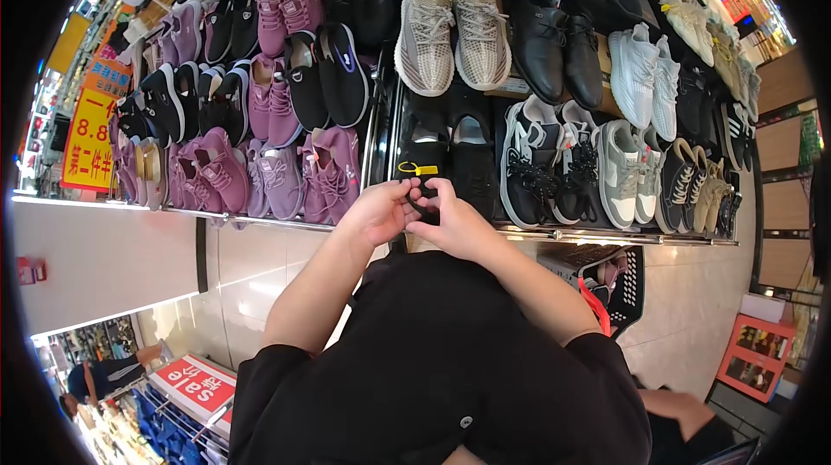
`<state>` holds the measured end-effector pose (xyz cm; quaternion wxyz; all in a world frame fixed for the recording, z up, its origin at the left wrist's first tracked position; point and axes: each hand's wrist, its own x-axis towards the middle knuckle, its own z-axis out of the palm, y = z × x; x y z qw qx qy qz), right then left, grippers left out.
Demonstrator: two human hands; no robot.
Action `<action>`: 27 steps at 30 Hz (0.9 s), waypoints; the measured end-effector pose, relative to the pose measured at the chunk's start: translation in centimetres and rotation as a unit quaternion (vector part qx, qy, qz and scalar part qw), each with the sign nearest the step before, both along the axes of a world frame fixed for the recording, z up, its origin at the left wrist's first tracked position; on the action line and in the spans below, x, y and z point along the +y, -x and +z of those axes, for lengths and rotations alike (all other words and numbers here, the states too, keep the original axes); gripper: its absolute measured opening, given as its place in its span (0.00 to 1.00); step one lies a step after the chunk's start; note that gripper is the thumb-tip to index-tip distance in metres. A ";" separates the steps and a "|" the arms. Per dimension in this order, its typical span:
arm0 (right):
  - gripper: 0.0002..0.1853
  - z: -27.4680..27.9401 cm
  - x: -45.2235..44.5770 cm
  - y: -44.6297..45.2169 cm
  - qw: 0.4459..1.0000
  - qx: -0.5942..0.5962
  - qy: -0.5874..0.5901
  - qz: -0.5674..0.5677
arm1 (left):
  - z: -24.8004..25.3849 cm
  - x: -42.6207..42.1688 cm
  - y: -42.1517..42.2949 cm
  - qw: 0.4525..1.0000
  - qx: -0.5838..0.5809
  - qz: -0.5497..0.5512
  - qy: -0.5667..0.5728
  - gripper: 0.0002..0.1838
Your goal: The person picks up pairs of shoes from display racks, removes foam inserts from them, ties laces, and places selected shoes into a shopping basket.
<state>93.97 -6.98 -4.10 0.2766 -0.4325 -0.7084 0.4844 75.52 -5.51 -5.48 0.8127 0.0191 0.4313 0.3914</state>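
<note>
My left hand point(379, 210) and my right hand point(457, 221) meet at the front edge of the shoe rack, fingertips nearly touching. Both are closed in a pinch around a thin black strip point(422, 194), which looks like a lace or loop; my fingers hide part of it. Just beyond the fingertips is a yellow tag point(427, 171) with a yellow loop. Behind it, a pair of black shoes point(472, 149) rests on the rack, its details lost in shadow.
Purple sneakers point(331, 172) fill the left rack. Patterned knit sneakers point(428, 36), black leather shoes point(541, 45) and grey-white sneakers point(620, 172) stand around the right rack. A metal rail point(606, 238) runs along its front. Underneath is a black basket point(630, 292) with shoes. Another person point(104, 377) is at lower left.
</note>
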 end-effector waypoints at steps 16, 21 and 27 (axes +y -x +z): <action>0.12 -3.1 2.1 -3.8 0.990 -0.053 0.115 0.054 | -1.9 -2.6 -1.1 0.972 0.223 -0.036 -0.056 0.08; 0.12 -2.5 3.4 -3.8 0.990 -0.103 0.082 0.058 | -1.8 -3.1 -2.1 0.951 0.296 0.003 -0.089 0.09; 0.12 -3.6 4.0 -4.2 0.991 -0.102 0.060 0.054 | -2.4 -3.2 -2.7 0.949 0.294 0.052 -0.098 0.08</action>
